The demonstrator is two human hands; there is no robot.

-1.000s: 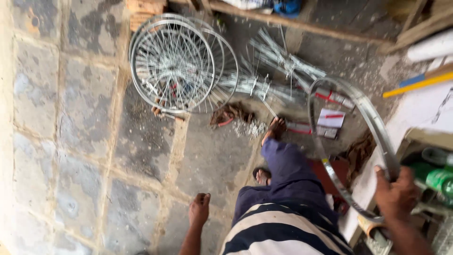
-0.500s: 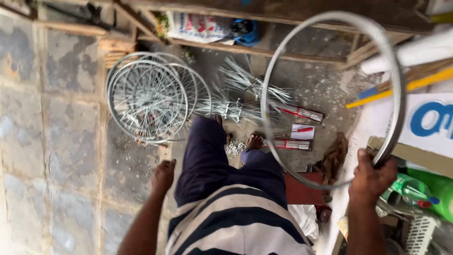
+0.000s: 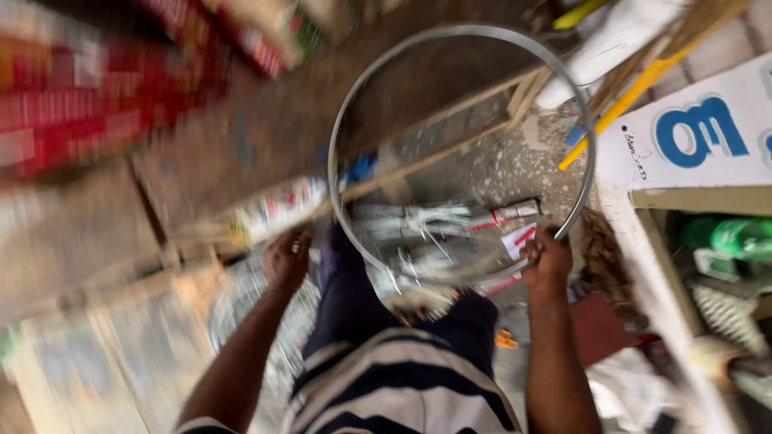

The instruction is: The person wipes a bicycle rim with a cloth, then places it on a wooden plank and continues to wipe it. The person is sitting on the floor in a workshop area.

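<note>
I hold a bare silver bicycle wheel rim point(image 3: 450, 34) upright in front of me, a large hoop without spokes. My right hand point(image 3: 548, 259) is closed around its lower right edge. My left hand point(image 3: 287, 259) is raised at the rim's lower left, fingers curled; motion blur hides whether it touches the metal. Through the hoop I see a bundle of loose silver spokes point(image 3: 418, 221) and small red and white boxes point(image 3: 515, 215) lying on the concrete floor. My striped shirt and dark trousers fill the bottom middle.
A stack of spoked wheels point(image 3: 245, 309) lies blurred by my left leg. A white stand with a blue-lettered panel point(image 3: 691, 137) is at the right, with green bottles point(image 3: 736, 237) under it. Yellow rods point(image 3: 623, 100) lean behind. Red packages point(image 3: 80, 104) blur at upper left.
The camera has swung upward and the view is blurred. The rim has come to the centre in front of me, and my left hand has risen from my side to its lower left edge.
</note>
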